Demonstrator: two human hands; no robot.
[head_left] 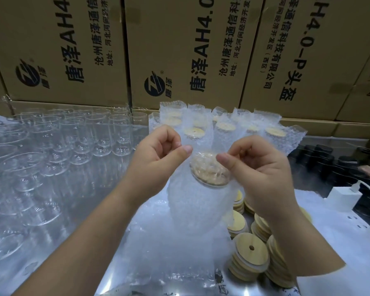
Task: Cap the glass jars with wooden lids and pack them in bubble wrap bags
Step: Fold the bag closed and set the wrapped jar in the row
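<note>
Head view looks down on two bare hands that hold one bubble wrap bag (198,204) upright in the middle, above the desk (338,236). The left hand (158,150) has its fingers curled, and its grip pinches the left edge of the bag's mouth between thumb and fingers. The right hand (259,165) does the same on the right edge, so both grips are closed on the bag. Inside this bag sits a glass jar (209,185), tilted a little toward the camera, and a wooden lid (208,169) already covers its opening; the lid is seen through the wrap, between the two thumbs. Under the held bag a pile of flat bubble wrap bags (158,242) lies on the desk. At the left many empty glass jars (51,146) stand close together in rows, without lids. Behind the hands stands a group of packed jars (222,127), each in its own bag with a wooden lid visible at the top. At the lower right are stacks of loose wooden lids (250,253), the top one with a small hole in it. Farther right there are black lids (329,161) and a white charger (342,199) with a cable. Large cardboard boxes (179,50) with printed text form a wall at the back.
</note>
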